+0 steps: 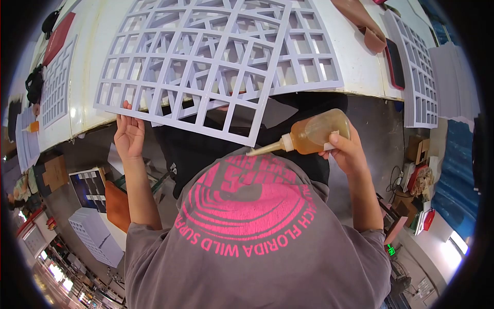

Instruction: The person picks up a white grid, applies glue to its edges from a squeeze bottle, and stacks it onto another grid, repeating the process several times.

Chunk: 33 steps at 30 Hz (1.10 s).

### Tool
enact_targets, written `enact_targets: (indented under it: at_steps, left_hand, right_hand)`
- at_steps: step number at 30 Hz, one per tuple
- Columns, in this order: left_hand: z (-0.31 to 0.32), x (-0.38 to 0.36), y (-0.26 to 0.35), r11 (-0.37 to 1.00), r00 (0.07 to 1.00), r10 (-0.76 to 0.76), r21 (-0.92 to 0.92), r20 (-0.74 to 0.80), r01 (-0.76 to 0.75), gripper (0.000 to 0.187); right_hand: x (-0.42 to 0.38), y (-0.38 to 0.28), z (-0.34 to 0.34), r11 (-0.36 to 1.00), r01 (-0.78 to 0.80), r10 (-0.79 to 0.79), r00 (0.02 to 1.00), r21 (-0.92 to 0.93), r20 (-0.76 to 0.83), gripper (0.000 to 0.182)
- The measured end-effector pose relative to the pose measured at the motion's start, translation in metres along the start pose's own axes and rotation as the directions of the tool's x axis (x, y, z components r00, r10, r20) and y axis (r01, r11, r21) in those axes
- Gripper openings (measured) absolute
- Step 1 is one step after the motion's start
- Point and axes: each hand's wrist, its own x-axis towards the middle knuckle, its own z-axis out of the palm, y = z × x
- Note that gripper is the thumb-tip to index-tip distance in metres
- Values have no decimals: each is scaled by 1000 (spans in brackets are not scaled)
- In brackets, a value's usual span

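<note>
My right hand (346, 150) is wrapped round a squeeze bottle (320, 133) of amber liquid. The bottle lies nearly level, and its long pale nozzle points left, its tip close by the near right corner of a white lattice panel (193, 123). At that panel's near left edge is my left hand (129, 136), fingers curled up against the rim with a fingertip showing above it. The panel slants over the table's front edge and overlaps more white lattice panels (309, 85) behind it.
A white table (85, 103) runs across the front. On its right lie a brown strap-like piece (368, 31), a dark phone-like object (394, 64) and another lattice (419, 77). A further lattice (55, 85) and a red item (59, 38) are at left. Boxes (54, 172) stand on the floor.
</note>
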Motion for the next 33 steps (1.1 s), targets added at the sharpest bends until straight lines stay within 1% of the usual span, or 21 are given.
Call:
enact_targets:
  at_steps: [3, 4, 5, 7, 8, 9, 10, 11, 13, 14, 15, 17, 18, 19, 21, 23, 25, 28, 31, 32, 33]
  left_hand:
    - [3, 1, 2, 1000, 1000, -16, 12, 26, 15, 41]
    - [8, 0, 2, 1000, 999, -24, 8, 34, 24, 41]
    - [12, -2, 4, 999, 999, -32, 4, 44, 32, 41]
    - [10, -1, 11, 998, 990, -45, -32, 133, 50, 41]
    - [8, 1, 15, 997, 982, -51, -47, 184, 60, 41]
    - [8, 1, 19, 1000, 994, -7, -27, 113, 10, 42]
    - [13, -1, 22, 1000, 989, 13, -3, 144, -13, 43]
    - [19, -3, 23, 999, 983, 35, 19, 178, -39, 43]
    - [32, -1, 23, 994, 930, -12, -94, 368, 50, 42]
    - [42, -1, 22, 981, 929, -11, -176, 370, 82, 42]
    - [52, 3, 19, 949, 899, -24, -273, 437, 158, 44]
    - [92, 11, 5, 958, 888, 80, -281, 453, 57, 48]
    - [108, 19, -1, 950, 881, 94, -305, 463, 59, 47]
    - [123, 29, -7, 941, 875, 108, -333, 472, 64, 46]
    - [151, 55, -24, 949, 901, 137, -316, 412, 1, 43]
    - [197, 82, -48, 967, 966, 70, -254, 248, -5, 36]
    - [211, 130, -78, 993, 979, 112, 10, 171, -115, 22]
    - [253, 163, -111, 996, 996, 88, 22, 5, -88, 13]
    - [267, 200, -126, 997, 995, 75, 16, -70, -74, 6]
    - [267, 213, -128, 995, 994, 103, 13, -19, -103, 6]
    - [274, 220, -127, 994, 995, 105, 25, -3, -104, 7]
  right_hand:
    - [11, 1, -24, 958, -148, 145, 989, 246, 31, 40]
    - [19, -3, -24, 921, -86, 109, 993, 379, -40, 34]
    - [29, -14, -24, 893, -55, 83, 996, 447, -44, 36]
    - [53, -29, -43, 792, -79, 87, 996, 606, 17, 37]
    - [68, -36, -49, 806, -2, 0, 1000, 593, 4, 41]
    - [83, -45, -55, 811, 82, -94, 996, 579, -9, 46]
    - [97, -54, -61, 802, 142, -186, 982, 580, 17, 49]
    - [113, -63, -69, 775, 182, -233, 972, 605, 5, 50]
    - [143, -73, -88, 711, 254, -320, 947, 656, -19, 51]
    - [156, -73, -97, 677, 317, -398, 917, 664, -32, 53]
    - [169, -71, -104, 628, 365, -430, 899, 687, -84, 54]
    - [189, -63, -111, 522, 448, -471, 861, 726, -192, 55]
    - [192, -63, -111, 475, 491, -459, 846, 730, -270, 55]
    - [192, -63, -114, 453, 474, -490, 840, 755, -234, 52]
    - [189, -59, -120, 421, 431, -543, 824, 798, -159, 45]
    - [186, -62, -117, 434, 438, -518, 837, 787, -180, 42]
    - [188, -63, -116, 452, 453, -479, 850, 768, -220, 41]
    - [187, -65, -115, 443, 443, -458, 859, 780, -228, 38]
    - [187, -67, -117, 420, 421, -458, 863, 804, -213, 37]
    - [188, -67, -118, 413, 413, -458, 865, 812, -207, 37]
    - [189, -67, -119, 406, 404, -457, 866, 819, -200, 37]
